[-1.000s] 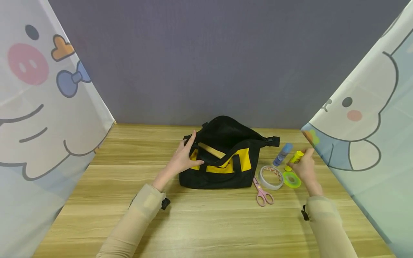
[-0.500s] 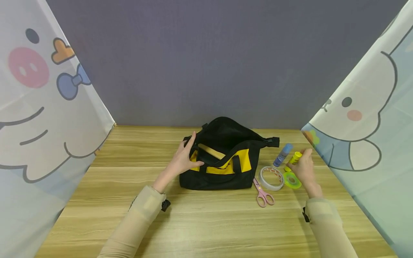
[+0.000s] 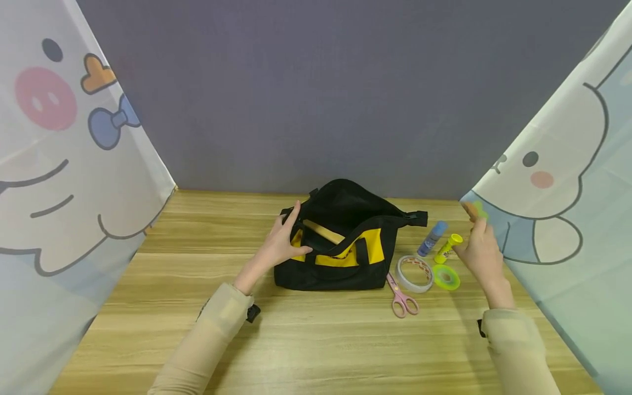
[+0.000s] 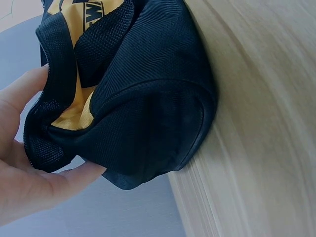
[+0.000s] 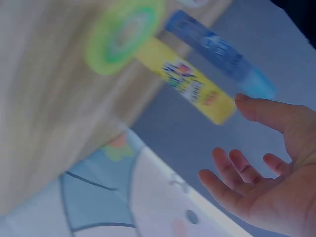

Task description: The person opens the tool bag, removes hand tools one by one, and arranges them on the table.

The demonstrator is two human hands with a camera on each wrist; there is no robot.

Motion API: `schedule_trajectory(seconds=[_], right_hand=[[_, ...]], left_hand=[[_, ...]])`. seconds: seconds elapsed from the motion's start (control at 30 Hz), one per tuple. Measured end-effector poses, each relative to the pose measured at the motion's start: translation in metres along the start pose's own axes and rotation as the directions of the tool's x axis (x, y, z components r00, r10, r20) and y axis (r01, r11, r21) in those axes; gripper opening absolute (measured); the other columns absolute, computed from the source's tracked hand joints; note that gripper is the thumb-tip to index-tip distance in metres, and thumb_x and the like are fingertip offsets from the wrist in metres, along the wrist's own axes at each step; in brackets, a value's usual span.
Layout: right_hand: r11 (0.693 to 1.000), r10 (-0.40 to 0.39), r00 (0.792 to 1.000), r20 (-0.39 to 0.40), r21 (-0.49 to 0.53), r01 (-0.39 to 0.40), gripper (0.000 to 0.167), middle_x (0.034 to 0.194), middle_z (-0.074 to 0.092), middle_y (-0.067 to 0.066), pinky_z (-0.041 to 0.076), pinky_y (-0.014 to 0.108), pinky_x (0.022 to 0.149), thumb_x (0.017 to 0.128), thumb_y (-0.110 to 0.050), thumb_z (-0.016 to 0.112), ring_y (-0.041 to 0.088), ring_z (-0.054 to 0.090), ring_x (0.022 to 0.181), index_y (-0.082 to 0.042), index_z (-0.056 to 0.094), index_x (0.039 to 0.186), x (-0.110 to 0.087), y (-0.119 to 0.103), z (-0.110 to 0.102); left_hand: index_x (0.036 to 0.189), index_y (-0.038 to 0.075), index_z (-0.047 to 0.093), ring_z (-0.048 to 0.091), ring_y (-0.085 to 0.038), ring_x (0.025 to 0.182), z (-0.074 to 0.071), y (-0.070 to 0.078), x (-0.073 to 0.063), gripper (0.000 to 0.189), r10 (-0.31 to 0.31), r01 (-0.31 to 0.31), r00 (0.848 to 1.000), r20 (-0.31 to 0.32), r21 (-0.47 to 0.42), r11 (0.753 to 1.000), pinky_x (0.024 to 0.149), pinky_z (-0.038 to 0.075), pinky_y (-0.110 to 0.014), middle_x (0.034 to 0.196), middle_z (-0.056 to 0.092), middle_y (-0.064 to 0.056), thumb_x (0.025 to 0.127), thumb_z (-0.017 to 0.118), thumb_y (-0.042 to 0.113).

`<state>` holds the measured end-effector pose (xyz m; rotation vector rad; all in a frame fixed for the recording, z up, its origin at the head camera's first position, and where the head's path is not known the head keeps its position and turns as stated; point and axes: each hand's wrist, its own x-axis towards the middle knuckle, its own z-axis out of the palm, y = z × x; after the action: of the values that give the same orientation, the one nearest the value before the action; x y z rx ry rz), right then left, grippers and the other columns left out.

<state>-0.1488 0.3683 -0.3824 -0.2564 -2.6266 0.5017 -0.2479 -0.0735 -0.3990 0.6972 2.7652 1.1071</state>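
Note:
A black and yellow tool bag (image 3: pixel 336 277) stands with its top unzipped, a flat light-brown piece (image 3: pixel 323 231) showing inside. My left hand (image 3: pixel 280 241) grips the left end of its opening, thumb and fingers either side of the rim (image 4: pixel 57 98). My right hand (image 3: pixel 480 255) is empty, its fingers apart from the thumb, just right of a yellow glue stick (image 3: pixel 448 248). That glue stick stands upright on the table; in the right wrist view the thumb tip (image 5: pixel 244 101) overlaps its top edge. Behind it stands a blue glue stick (image 3: pixel 432 238).
In front of the glue sticks lie a roll of white tape (image 3: pixel 401 280) and a green tape roll (image 3: pixel 446 284). Pink scissors (image 3: pixel 401 300) lie beside the bag's right front corner. A grey panel (image 3: pixel 316 99) rises behind the wooden table (image 3: pixel 316 340), with printed cloths at both sides.
My right hand has let go of the yellow glue stick and moved right, its fingers opening. The glue stick stays standing. My left hand keeps its grip on the bag.

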Motion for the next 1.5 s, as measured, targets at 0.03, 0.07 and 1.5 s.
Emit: schedule_trajectory(seconds=[0.03,0.07,1.5], right_hand=[[1.000,-0.007,1.000,-0.011,-0.013,0.007,0.086,0.118,0.044,0.044,0.043,0.051,0.050,0.076,0.005,0.076,0.056,0.050,0.087,0.005,0.027,0.146,0.002,-0.003,-0.003],[1.000,-0.011,1.000,-0.014,-0.019,0.010,0.087,0.120,0.044,0.043,0.042,0.050,0.048,0.077,0.004,0.076,0.056,0.050,0.090,0.002,0.027,0.149,0.004,-0.006,-0.006],[0.869,-0.435,0.813,0.388,-0.057,0.492,0.043,0.113,0.062,0.016,0.057,0.043,0.068,0.088,-0.029,0.076,0.030,0.064,0.090,-0.007,0.060,0.120,0.057,-0.202,0.090]], left_hand=[[0.161,0.027,0.001,0.031,-0.058,0.140,0.000,0.000,0.000,0.110,0.000,0.000,1.000,0.001,0.000,1.000,0.105,0.040,-0.068,0.160,0.009,-0.035,0.085,0.080,0.032],[0.161,0.027,0.001,0.031,-0.059,0.140,0.000,0.000,0.000,0.110,0.001,-0.001,1.000,0.001,0.000,1.000,0.105,0.040,-0.068,0.160,0.009,-0.035,0.085,0.080,0.031],[0.161,0.031,0.001,0.033,-0.056,0.140,0.003,0.005,-0.003,0.111,-0.030,0.030,0.999,-0.014,-0.010,0.999,0.105,0.041,-0.065,0.161,0.013,-0.032,0.083,0.081,0.032]])
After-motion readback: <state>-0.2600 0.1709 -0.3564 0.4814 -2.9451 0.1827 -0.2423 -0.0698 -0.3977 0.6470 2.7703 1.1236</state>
